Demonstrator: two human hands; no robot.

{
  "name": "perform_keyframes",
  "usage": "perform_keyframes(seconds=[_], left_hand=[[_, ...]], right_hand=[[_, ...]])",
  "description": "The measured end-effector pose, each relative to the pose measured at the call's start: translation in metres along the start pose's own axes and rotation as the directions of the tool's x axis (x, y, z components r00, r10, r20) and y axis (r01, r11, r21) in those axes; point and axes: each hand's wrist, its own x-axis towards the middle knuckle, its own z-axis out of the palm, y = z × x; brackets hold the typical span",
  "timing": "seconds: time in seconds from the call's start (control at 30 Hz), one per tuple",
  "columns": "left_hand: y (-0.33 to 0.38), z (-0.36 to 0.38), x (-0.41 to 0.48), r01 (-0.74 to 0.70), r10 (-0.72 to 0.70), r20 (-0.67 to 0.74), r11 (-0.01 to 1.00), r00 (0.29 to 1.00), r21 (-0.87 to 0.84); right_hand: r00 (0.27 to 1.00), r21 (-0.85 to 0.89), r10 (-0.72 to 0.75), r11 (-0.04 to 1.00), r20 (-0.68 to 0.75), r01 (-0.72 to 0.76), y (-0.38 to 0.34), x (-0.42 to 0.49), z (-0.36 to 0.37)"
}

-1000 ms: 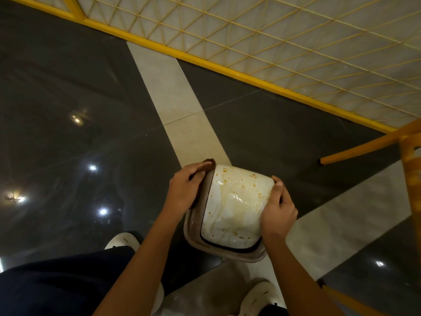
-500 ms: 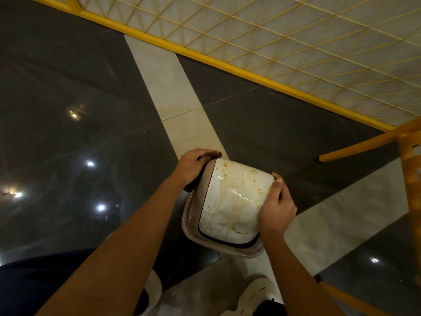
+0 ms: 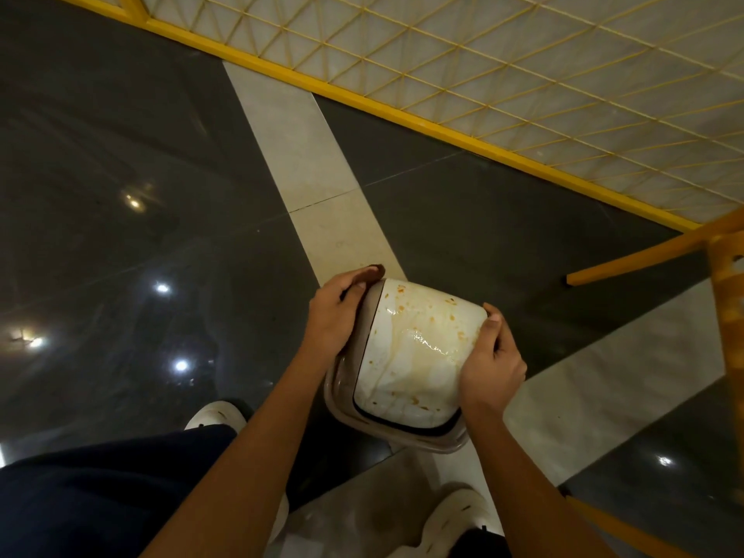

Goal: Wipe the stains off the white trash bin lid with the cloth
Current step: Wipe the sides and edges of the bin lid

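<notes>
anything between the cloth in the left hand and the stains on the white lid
Nothing visible. The left hand holds the brown cloth at the far left corner of the white lid, and the stained top lies bare beside it. The right hand grips only the lid's right edge.

The left hand (image 3: 334, 316) hides most of the dark brown cloth (image 3: 376, 271) at far-left corner of stained white domed plastic bin lid (image 3: 418, 356); right hand (image 3: 489, 368) covers lid's right edge; bin body beneath lid unseen.

Left hand (image 3: 334, 316), right hand (image 3: 491, 364) (both curled)
</notes>
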Motion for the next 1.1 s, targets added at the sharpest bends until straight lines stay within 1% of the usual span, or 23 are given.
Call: perform_keyframes(seconds=[0.03, 0.1, 0.2, 0.27, 0.33, 0.43, 0.53, 0.6, 0.67, 0.73, 0.8, 0.83, 0.97, 1.03, 1.1], left_hand=[[0.002, 0.001, 0.004, 0.011, -0.011, 0.005, 1.000, 1.000, 0.025], [0.003, 0.002, -0.001, -0.015, 0.015, -0.004, 0.999, 1.000, 0.044], [-0.009, -0.002, -0.032, -0.104, 0.108, -0.077, 0.993, 0.991, 0.058], [-0.018, -0.002, -0.048, -0.129, 0.140, -0.123, 0.987, 0.983, 0.093], [-0.017, -0.003, -0.045, -0.119, 0.133, -0.132, 0.987, 0.982, 0.109], [-0.003, -0.002, -0.023, -0.075, 0.083, -0.066, 0.991, 0.994, 0.110], [0.000, 0.001, -0.019, -0.145, 0.156, -0.042, 0.969, 0.987, 0.200], [-0.009, 0.003, -0.037, -0.148, 0.167, -0.069, 0.964, 0.984, 0.222], [-0.020, 0.002, -0.056, -0.120, 0.147, -0.127, 0.973, 0.981, 0.198], [-0.024, -0.001, -0.057, -0.091, 0.112, -0.159, 0.986, 0.981, 0.137], [-0.016, -0.001, -0.042, -0.031, 0.041, -0.137, 0.997, 0.990, 0.069], [-0.011, -0.001, -0.035, -0.013, 0.021, -0.118, 0.998, 0.993, 0.065], [-0.006, 0.003, -0.042, -0.113, 0.138, -0.119, 0.975, 0.983, 0.192], [-0.015, 0.006, -0.065, -0.111, 0.150, -0.152, 0.964, 0.977, 0.240], [-0.021, 0.007, -0.077, -0.108, 0.158, -0.193, 0.963, 0.969, 0.245]], right_hand=[[1.000, 0.005, 0.008, 1.000, 0.000, -0.008, 0.000, 0.000, 0.000], [1.000, 0.019, 0.021, 1.000, -0.004, -0.021, -0.001, 0.001, 0.000], [1.000, 0.027, 0.019, 0.999, -0.008, -0.019, -0.001, 0.000, -0.001], [1.000, 0.022, 0.016, 1.000, -0.005, -0.016, 0.000, 0.000, -0.001], [1.000, 0.015, 0.015, 1.000, 0.000, -0.015, 0.000, -0.001, -0.001], [1.000, 0.021, 0.018, 1.000, -0.002, -0.018, -0.002, -0.001, -0.001], [1.000, 0.031, 0.027, 0.999, -0.004, -0.027, -0.003, -0.001, -0.001], [1.000, 0.026, 0.026, 0.999, -0.011, -0.025, -0.001, -0.001, -0.001], [1.000, 0.021, 0.022, 1.000, -0.009, -0.022, 0.000, -0.001, 0.000], [1.000, 0.016, 0.023, 1.000, 0.003, -0.023, 0.000, -0.001, -0.001], [0.999, 0.016, 0.030, 0.999, 0.014, -0.031, -0.002, -0.001, -0.001], [0.999, 0.021, 0.036, 0.999, 0.013, -0.036, -0.003, -0.001, -0.001], [0.999, 0.030, 0.041, 0.999, 0.009, -0.041, -0.004, -0.001, -0.002], [0.999, 0.023, 0.035, 0.999, 0.012, -0.035, -0.004, -0.001, -0.002], [0.999, 0.017, 0.031, 0.999, 0.013, -0.031, -0.003, -0.001, -0.002]])
